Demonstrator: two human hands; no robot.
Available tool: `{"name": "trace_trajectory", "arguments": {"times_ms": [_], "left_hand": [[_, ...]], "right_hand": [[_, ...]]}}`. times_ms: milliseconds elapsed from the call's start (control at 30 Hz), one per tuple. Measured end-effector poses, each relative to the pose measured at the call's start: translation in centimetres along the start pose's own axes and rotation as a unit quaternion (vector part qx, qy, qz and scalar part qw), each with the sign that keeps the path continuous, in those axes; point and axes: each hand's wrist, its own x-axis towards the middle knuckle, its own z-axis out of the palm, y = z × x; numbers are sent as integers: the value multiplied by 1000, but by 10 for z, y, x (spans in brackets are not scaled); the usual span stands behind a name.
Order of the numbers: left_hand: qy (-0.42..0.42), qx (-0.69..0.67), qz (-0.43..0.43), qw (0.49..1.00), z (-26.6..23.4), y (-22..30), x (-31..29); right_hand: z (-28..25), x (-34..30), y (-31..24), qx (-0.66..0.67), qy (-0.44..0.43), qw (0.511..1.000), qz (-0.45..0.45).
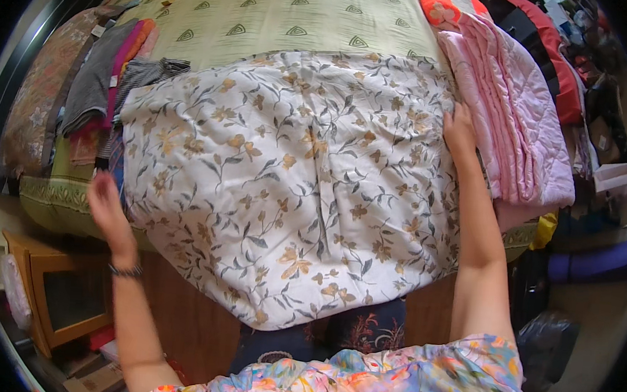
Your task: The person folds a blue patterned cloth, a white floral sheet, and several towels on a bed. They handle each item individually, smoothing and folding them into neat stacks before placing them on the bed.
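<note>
A white floral sheet (286, 172) with brown flowers and grey leaves lies spread over the bed in front of me. Its near edge hangs down in a point above my legs. At the sheet's right edge, my right hand (460, 130) is closed on the fabric beside a folded pink quilt (514, 123). My left hand (108, 209), slightly blurred, is just off the sheet's left edge. Its fingers are stretched loosely, with nothing visible in them. Creases run down the middle of the sheet.
Under everything is a pale green patterned bedsheet (269, 8). Folded clothes (106, 69) and a brown floral bundle (45, 94) sit at the left. A wooden cabinet (66, 294) stands at lower left. Past the quilt are a red-edged bag (550, 49) and a purple roll (591, 266).
</note>
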Motion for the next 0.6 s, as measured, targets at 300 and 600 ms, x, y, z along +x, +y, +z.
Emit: {"name": "trace_trajectory", "arguments": {"times_ms": [300,600], "left_hand": [[-191,-332,-453,805,-40,-34,-238],[-101,-200,-328,918,-90,29,-237]], "right_hand": [[-106,-242,-156,271,-69,911,-302],[-121,-353,-213,245,-229,860,-384]]}}
